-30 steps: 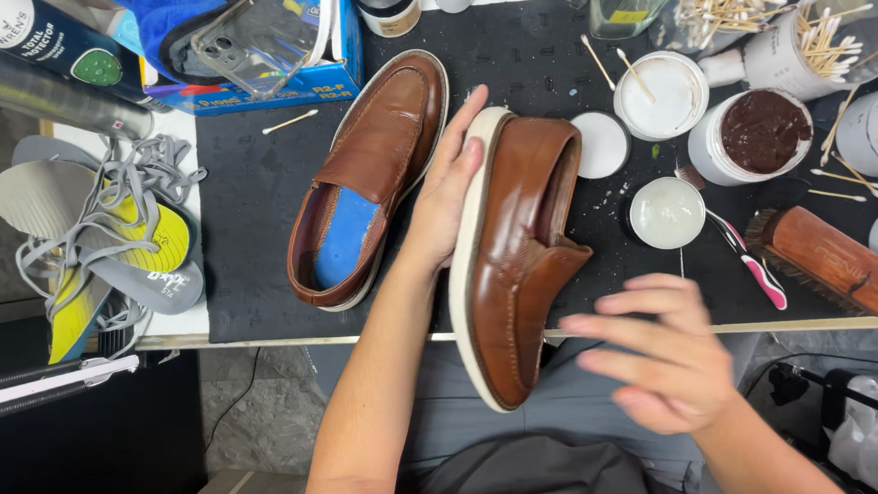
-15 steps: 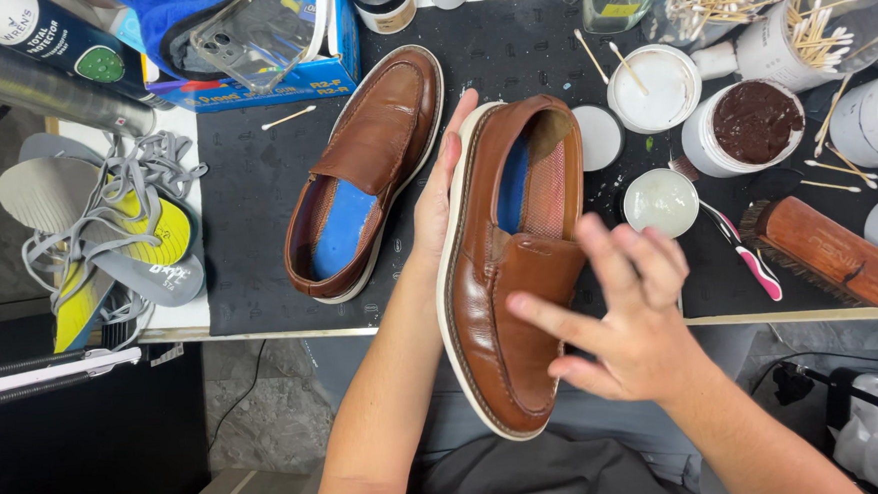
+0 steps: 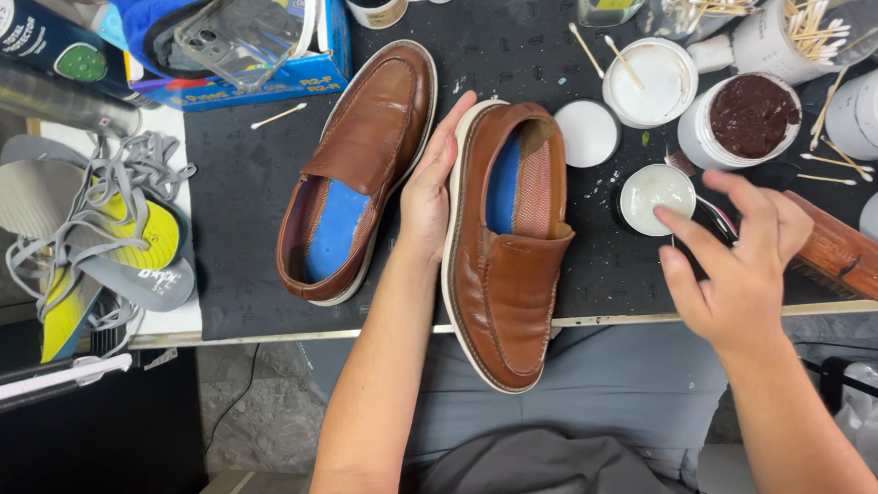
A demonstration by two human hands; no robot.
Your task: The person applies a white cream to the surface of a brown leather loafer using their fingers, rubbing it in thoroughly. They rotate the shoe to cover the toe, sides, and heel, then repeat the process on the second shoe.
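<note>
The brown loafer (image 3: 505, 264) is steadied by the left hand (image 3: 434, 182), whose fingers are curved flat along the shoe's left side, thumb hidden behind it, so a light cupping hold rather than a full grasp is seen; the shoe is laid sole down with its long axis running nearly straight away from the person, heel opening at the far end on the black mat (image 3: 249, 247), toe pointed back towards the body and hanging past the near edge of the desk (image 3: 663, 316) over the lap; a blue insole is shown inside the opening; the right hand (image 3: 736, 272) is held in the air to the right of the shoe, apart from it, fingers loosely spread and half open with nothing in them, hovering just beside a small white jar (image 3: 658, 197) and above a wooden brush (image 3: 845, 251); a second brown loafer (image 3: 360, 171) is lying just left of the left hand, tilted, toe aimed up and to the right; an open tub of dark brown polish (image 3: 750, 118) is stood further back on the right, with a white lid (image 3: 587, 133) between it and the held shoe
</note>
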